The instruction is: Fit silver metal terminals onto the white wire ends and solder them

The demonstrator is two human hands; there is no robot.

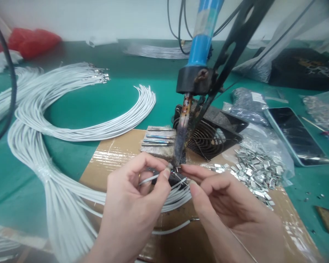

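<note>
Between the thumb and fingers of my left hand (138, 201) is a white cable (148, 179), its end just under the hot end of a soldering iron (184, 117). The iron has a blue handle and hangs point-down from a dark metal stand arm (233, 47). My right hand (233, 204) pinches a thin solder wire (243, 244), which trails below the palm; its fingertips are also close to the iron's tip. Fingers partly hide the spot where cable, wire and tip come together. More white cable ends (178, 197) lie beneath my hands.
Bundled white cables (63, 204) curve across the left side of the green table. Cardboard (104, 153) lies under the work. Small metal pieces (260, 171) are heaped at right, near a phone (297, 135). A black fan (211, 135) stands behind the iron.
</note>
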